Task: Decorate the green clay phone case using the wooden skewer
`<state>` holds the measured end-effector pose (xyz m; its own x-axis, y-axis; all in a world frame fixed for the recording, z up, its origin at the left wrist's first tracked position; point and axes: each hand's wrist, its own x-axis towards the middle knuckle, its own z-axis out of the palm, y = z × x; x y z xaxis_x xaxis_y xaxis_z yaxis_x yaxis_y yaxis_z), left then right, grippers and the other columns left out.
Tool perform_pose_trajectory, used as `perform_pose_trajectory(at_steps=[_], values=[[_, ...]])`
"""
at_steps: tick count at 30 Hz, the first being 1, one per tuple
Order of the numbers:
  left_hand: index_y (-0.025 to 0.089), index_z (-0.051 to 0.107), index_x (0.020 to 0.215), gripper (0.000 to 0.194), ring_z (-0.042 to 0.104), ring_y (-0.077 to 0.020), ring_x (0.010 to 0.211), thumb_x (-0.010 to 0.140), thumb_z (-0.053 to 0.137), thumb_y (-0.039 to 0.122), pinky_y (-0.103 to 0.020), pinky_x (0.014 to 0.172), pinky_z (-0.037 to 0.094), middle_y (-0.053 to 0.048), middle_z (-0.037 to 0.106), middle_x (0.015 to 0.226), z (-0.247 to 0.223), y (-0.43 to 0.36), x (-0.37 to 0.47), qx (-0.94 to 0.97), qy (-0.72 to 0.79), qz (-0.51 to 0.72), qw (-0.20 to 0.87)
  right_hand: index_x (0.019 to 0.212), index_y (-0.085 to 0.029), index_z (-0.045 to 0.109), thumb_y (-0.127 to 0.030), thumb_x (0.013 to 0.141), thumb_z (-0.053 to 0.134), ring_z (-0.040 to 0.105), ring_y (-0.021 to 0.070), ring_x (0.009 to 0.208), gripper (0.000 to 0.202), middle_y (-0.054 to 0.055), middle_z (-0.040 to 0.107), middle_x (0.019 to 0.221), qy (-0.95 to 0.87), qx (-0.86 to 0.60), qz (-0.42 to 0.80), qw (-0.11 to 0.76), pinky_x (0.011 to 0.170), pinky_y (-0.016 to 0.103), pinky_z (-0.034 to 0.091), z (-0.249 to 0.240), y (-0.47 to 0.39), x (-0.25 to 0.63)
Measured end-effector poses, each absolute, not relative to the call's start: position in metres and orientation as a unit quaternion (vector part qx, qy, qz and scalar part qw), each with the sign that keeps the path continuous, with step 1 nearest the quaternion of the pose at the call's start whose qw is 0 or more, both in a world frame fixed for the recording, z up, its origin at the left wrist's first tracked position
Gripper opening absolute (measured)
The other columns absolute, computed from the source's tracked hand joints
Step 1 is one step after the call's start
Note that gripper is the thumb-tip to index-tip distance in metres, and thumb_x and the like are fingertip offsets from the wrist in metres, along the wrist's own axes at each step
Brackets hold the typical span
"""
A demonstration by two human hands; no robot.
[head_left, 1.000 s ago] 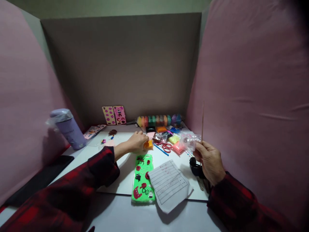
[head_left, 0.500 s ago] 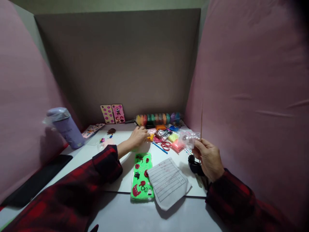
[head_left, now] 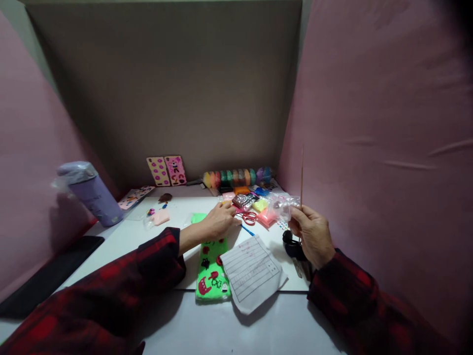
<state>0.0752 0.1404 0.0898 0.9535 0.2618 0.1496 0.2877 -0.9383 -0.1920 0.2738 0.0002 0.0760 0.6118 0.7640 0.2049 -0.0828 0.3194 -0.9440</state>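
My left hand [head_left: 219,220] reaches over the upper end of a green decorated case [head_left: 213,271], its fingers bent down by the blue pen [head_left: 247,230] and the red scissors [head_left: 250,218]. What its fingertips touch is hidden. A thin brown stick [head_left: 302,180] stands upright in the pinch of my right hand [head_left: 312,232]. Lined paper with writing [head_left: 253,276] overlaps the green case's right edge. Just beyond my left hand are colored clay packets, among them a coral one [head_left: 266,217] and a yellow one [head_left: 260,205].
A purple tumbler [head_left: 96,195] stands at the left, behind a black flat object [head_left: 55,276]. Two decorated cases [head_left: 167,171] lean on the back wall beside a row of clay tubs [head_left: 236,178]. Black-handled keys [head_left: 293,246] lie under my right hand.
My left hand has moved right and nearer, from the clay packets to above the pen and green case. My right hand still holds the stick. The view has shifted slightly.
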Motion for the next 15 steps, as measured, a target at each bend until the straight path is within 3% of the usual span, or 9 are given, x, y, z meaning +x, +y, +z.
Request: perform_pose_trajectory(at_steps=[5,8,11,15], values=[[0.019,0.068,0.093,0.020,0.050,-0.0237,0.092,0.082,0.056,0.031,-0.032,0.075,0.036,-0.008,0.063,0.086,0.101,0.109,0.077,-0.973,-0.209,-0.071,-0.063,0.064,-0.016,0.054,-0.030,0.073,0.065,0.025,0.0037,0.041,0.020,-0.009,0.032,0.047,-0.337,-0.508,0.287,0.739,0.038,0.020,0.013,0.076,0.001,0.273],[0.018,0.065,0.097,0.041,0.052,-0.0251,0.088,0.067,0.068,0.045,-0.028,0.066,0.037,-0.006,0.061,0.078,0.096,0.095,0.079,-0.948,-0.266,-0.037,-0.172,0.064,-0.016,0.054,-0.030,0.073,0.065,0.025,0.0038,0.041,0.020,-0.008,0.033,0.048,-0.341,-0.509,0.284,0.738,0.038,0.020,0.014,0.076,0.001,0.273],[0.018,0.063,0.099,0.048,0.054,-0.0216,0.078,0.055,0.075,0.035,-0.025,0.060,0.037,-0.001,0.059,0.075,0.088,0.090,0.084,-0.898,-0.319,-0.027,-0.303,0.062,-0.016,0.052,-0.030,0.074,0.063,0.025,0.0039,0.041,0.021,-0.008,0.033,0.048,-0.344,-0.513,0.278,0.736,0.038,0.020,0.014,0.076,0.001,0.273],[0.014,0.065,0.078,0.021,0.051,-0.0124,0.057,0.058,0.065,0.019,-0.021,0.048,0.033,0.003,0.056,0.063,0.090,0.089,0.087,-0.866,-0.310,-0.023,-0.392,0.063,-0.017,0.051,-0.031,0.075,0.062,0.025,0.0041,0.041,0.022,-0.009,0.032,0.048,-0.346,-0.518,0.277,0.731,0.038,0.020,0.015,0.076,0.000,0.274]])
